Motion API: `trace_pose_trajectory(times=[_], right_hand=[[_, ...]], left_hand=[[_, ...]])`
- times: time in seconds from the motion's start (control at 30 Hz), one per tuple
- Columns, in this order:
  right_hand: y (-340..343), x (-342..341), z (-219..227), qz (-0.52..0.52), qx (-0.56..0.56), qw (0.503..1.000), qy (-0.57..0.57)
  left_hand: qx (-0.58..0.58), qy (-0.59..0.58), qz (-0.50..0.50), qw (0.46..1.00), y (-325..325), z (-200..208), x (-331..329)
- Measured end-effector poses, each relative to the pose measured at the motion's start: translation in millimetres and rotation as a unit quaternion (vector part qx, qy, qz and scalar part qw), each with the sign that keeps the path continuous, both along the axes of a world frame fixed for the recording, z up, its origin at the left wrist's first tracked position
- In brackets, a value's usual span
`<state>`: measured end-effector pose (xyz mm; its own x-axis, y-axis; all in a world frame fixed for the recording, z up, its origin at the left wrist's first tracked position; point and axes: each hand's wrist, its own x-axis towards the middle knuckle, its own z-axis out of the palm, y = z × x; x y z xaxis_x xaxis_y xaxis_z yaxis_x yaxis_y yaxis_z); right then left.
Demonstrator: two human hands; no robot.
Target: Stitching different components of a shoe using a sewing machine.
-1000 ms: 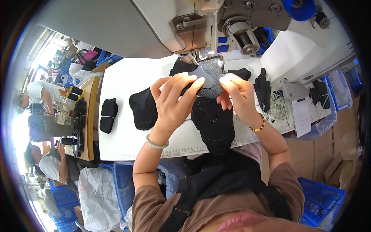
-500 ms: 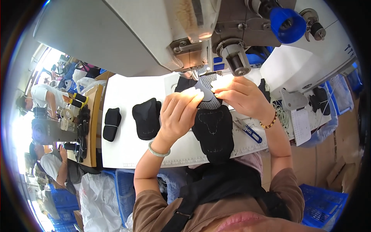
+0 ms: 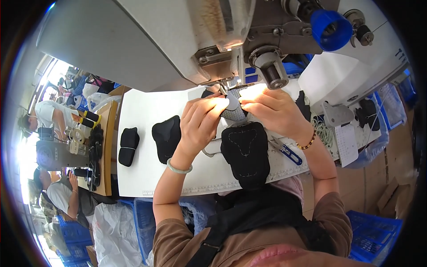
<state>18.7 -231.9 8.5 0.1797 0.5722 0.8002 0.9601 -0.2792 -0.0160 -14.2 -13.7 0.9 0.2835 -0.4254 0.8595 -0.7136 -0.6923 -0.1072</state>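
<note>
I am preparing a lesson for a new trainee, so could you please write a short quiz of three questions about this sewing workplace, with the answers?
1. True or false: the left hand and the right hand both touch the grey piece.

2. Which tool lies to the right of the white-marked black piece?
a) a hammer
b) the blue-handled snips
c) a paintbrush

3. Fill the gap: the beaded bracelet is worn on the person's ____ side.

Key: 1. True; 2. b; 3. right.
</note>
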Motion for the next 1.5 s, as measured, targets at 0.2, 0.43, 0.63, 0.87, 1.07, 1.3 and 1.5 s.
trace_pose_trajectory(times=[0.2, 0.43, 0.63, 0.87, 1.07, 1.3, 1.5], right_hand=[[21, -19, 5, -0.095, -0.015, 0.990, -0.100], [31, -21, -8, -0.128, 0.014, 0.990, -0.064], [31, -12, -16, -0.121, 0.072, 0.990, -0.025], [28, -11, -19, -0.130, 0.072, 0.989, -0.015], [28, -11, -18, -0.120, 0.080, 0.990, -0.010], [28, -9, -15, -0.106, 0.103, 0.989, 0.009], [34, -12, -22, -0.122, 0.101, 0.986, -0.045]], left_hand=[[-0.054, 0.036, -0.053, 0.996, 13, -5, 14], [-0.149, 0.113, -0.088, 0.978, 16, -15, 26], [-0.125, 0.072, -0.067, 0.987, 16, -13, 25], [-0.223, 0.180, -0.067, 0.956, 16, -17, 25], [-0.146, 0.154, -0.054, 0.976, 28, -10, 26], [-0.019, 0.107, -0.027, 0.994, 28, 14, 15], [0.057, 0.101, 0.001, 0.993, 19, 34, 0]])
